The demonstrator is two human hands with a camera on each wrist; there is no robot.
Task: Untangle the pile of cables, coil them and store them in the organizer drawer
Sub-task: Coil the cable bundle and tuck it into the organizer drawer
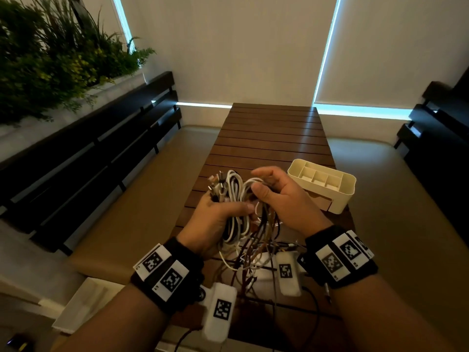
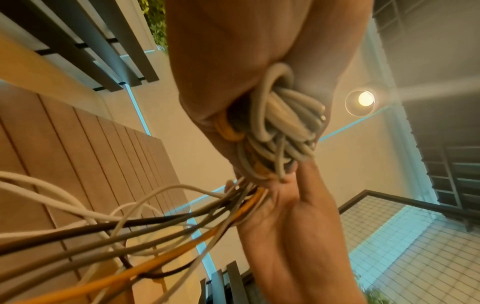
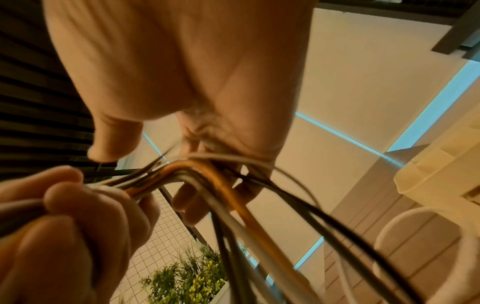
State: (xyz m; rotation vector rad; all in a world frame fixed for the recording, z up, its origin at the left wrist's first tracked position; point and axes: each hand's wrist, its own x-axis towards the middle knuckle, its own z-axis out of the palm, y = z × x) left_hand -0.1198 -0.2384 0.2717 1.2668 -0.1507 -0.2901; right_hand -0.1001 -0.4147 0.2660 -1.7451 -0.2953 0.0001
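Observation:
My left hand [image 1: 215, 217] grips a thick bundle of cables [image 1: 234, 199], white, black and orange, held up above the wooden table [image 1: 271, 138]. Looped white cords bulge out of that fist [image 2: 283, 115] in the left wrist view. My right hand [image 1: 276, 194] sits just to the right, fingers curled round strands at the top of the same bundle [image 3: 197, 174]. Loose ends hang down to a tangle [image 1: 253, 252] on the table near me. The cream organizer [image 1: 324, 184], with open compartments on top, stands right of my right hand.
Dark slatted benches [image 1: 101, 148] with tan cushions run along both sides of the narrow table. A planter with green plants [image 1: 63, 54] stands at the back left. White tagged wrist units [image 1: 220, 311] hang under my forearms over the near table edge.

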